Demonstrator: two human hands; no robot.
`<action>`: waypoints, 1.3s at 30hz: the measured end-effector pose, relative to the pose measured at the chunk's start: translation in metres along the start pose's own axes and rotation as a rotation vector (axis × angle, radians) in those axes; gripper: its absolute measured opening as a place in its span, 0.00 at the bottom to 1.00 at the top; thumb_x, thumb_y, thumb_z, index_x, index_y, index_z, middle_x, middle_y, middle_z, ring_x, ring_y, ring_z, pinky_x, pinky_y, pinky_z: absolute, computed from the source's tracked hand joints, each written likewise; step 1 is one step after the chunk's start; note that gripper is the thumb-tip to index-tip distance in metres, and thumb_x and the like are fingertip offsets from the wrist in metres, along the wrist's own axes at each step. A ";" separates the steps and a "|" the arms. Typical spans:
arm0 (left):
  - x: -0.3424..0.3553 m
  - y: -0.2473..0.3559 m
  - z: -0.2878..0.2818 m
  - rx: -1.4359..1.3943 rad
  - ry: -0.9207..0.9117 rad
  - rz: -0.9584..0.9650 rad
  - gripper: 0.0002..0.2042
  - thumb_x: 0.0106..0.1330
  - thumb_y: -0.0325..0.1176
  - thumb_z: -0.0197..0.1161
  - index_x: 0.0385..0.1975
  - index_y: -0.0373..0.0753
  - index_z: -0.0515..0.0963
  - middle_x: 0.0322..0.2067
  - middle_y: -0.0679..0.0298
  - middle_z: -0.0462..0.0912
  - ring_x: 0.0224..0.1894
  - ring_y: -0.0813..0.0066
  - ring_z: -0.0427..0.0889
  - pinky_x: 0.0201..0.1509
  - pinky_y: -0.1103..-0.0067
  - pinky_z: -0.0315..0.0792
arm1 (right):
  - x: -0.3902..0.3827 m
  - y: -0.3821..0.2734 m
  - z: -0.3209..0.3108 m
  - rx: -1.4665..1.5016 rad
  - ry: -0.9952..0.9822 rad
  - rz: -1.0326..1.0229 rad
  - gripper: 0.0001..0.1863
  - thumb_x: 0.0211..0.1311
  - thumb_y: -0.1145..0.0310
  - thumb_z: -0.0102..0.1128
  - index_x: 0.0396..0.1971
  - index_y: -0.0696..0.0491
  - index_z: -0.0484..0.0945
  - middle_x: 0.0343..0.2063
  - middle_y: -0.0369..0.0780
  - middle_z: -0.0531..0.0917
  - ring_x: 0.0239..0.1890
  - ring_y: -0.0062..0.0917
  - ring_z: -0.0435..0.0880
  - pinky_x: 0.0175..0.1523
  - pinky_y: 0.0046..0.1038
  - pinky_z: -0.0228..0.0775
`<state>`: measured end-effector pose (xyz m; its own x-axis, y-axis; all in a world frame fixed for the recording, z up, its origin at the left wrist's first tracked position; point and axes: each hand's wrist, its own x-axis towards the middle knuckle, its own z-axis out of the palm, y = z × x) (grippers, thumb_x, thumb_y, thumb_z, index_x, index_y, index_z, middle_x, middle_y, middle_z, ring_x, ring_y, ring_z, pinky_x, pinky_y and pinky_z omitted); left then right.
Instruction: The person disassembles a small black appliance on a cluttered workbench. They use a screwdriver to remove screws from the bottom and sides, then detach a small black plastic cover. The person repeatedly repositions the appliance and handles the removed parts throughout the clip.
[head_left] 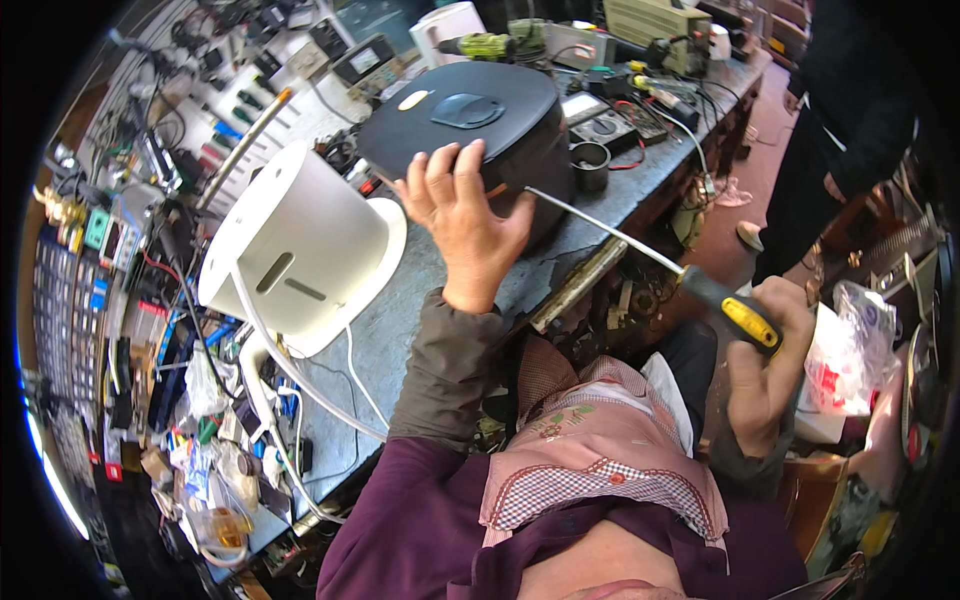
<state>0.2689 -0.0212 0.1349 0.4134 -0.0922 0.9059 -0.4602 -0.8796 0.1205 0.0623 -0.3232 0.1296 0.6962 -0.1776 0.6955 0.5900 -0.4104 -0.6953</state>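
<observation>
A dark box-shaped appliance with rounded corners (525,95) stands on the blue-grey workbench; its lid has an oval recess. My left hand (465,215) lies against its near side, fingers spread and reaching up toward the lid edge, thumb apart. In my right hand (765,370) is a screwdriver (735,310) with a black and yellow handle, gripped at the handle end. Its long shaft points left and up, the tip beside the appliance's near side, close to my left thumb. Whether the tip touches the appliance, I cannot tell.
Left of the appliance a white rounded housing (290,235) with slots lies tilted on the bench, white tubing trailing from it. A dark metal cup (590,165), a multimeter (605,128) and a green drill (480,46) lie nearby. Another person in dark clothes (845,130) stands at the right.
</observation>
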 end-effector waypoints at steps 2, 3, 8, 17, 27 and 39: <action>0.000 0.003 0.003 -0.013 0.005 -0.015 0.42 0.48 0.39 0.88 0.68 0.44 0.79 0.68 0.55 0.75 0.78 0.42 0.63 0.84 0.49 0.55 | 0.005 -0.007 -0.003 -0.001 0.056 0.270 0.33 0.84 0.56 0.65 0.76 0.60 0.69 0.48 0.39 0.76 0.45 0.19 0.72 0.54 0.22 0.68; 0.000 0.003 0.004 -0.012 0.008 -0.019 0.42 0.48 0.39 0.88 0.68 0.44 0.79 0.68 0.56 0.75 0.78 0.42 0.62 0.84 0.49 0.54 | 0.009 -0.008 -0.006 -0.133 0.055 0.368 0.31 0.87 0.56 0.62 0.77 0.61 0.71 0.45 0.37 0.77 0.45 0.18 0.72 0.54 0.21 0.69; -0.004 -0.002 0.006 -0.027 0.005 -0.012 0.42 0.51 0.44 0.86 0.71 0.48 0.77 0.69 0.57 0.74 0.80 0.42 0.61 0.85 0.38 0.44 | -0.001 0.009 -0.001 0.018 -0.011 -0.174 0.28 0.76 0.67 0.67 0.69 0.58 0.69 0.54 0.48 0.75 0.54 0.30 0.73 0.65 0.34 0.69; -0.001 0.000 0.001 -0.031 -0.012 -0.011 0.42 0.49 0.39 0.88 0.69 0.45 0.79 0.69 0.55 0.74 0.80 0.40 0.60 0.85 0.49 0.52 | -0.006 0.020 -0.011 -0.015 -0.054 -0.106 0.37 0.76 0.64 0.70 0.78 0.57 0.64 0.61 0.44 0.74 0.52 0.25 0.75 0.67 0.29 0.70; -0.004 -0.002 0.005 0.003 -0.006 0.004 0.43 0.51 0.41 0.88 0.71 0.46 0.79 0.70 0.56 0.74 0.81 0.39 0.59 0.86 0.47 0.51 | 0.002 0.010 -0.002 -0.072 -0.003 -0.089 0.35 0.86 0.55 0.61 0.81 0.57 0.64 0.47 0.38 0.81 0.44 0.19 0.77 0.56 0.23 0.72; -0.005 -0.009 0.002 0.033 -0.034 0.004 0.43 0.53 0.47 0.86 0.73 0.47 0.77 0.72 0.57 0.72 0.83 0.42 0.57 0.88 0.41 0.40 | 0.003 0.007 -0.011 0.012 0.034 0.238 0.29 0.83 0.55 0.62 0.72 0.58 0.74 0.52 0.43 0.82 0.50 0.26 0.80 0.58 0.29 0.75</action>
<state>0.2722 -0.0140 0.1285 0.4378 -0.1112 0.8922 -0.4361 -0.8941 0.1026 0.0637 -0.3364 0.1290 0.8021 -0.2984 0.5173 0.4156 -0.3430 -0.8424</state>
